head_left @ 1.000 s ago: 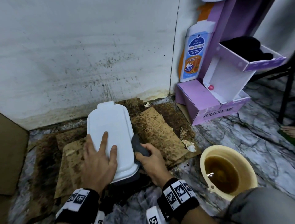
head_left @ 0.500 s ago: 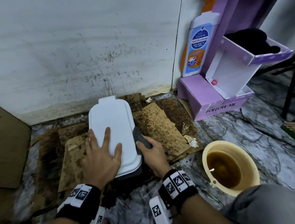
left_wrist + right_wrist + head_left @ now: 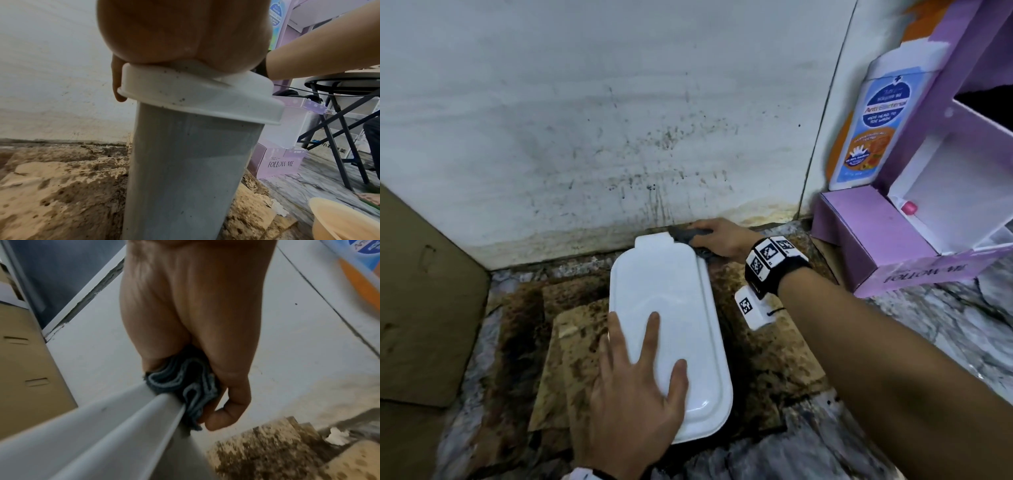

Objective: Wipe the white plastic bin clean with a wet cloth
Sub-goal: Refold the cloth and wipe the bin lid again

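- Right hand [image 3: 717, 240] grips a bunched dark grey cloth [image 3: 185, 386], fingers and thumb curled round it, and presses the wad against the far right corner of the lid rim, just beside the wall [image 3: 585, 120].
- Left hand [image 3: 633, 387] lies flat on the near end of the lid, fingers spread and straight, holding nothing; it pins the bin down.
- White plastic bin [image 3: 185, 170] stands upright on stained, soggy cardboard [image 3: 774, 377] on the marble floor, close to the wall. Its white lid [image 3: 667, 308] is on.
- Step in hand, as judged: wiping the lid's outer edge, cloth at the far end of the right side.
- Dark specks show on the lid's skirt in the left wrist view, so the job looks unfinished.
- Next move likely calls for carrying the cloth round the back tab and down the remaining sides, with steady downward pressure from the left hand so the tall bin does not tip or slide on the wet cardboard.
- Cream basin [image 3: 345, 219] sits near, to the right; a rinse there may be due.
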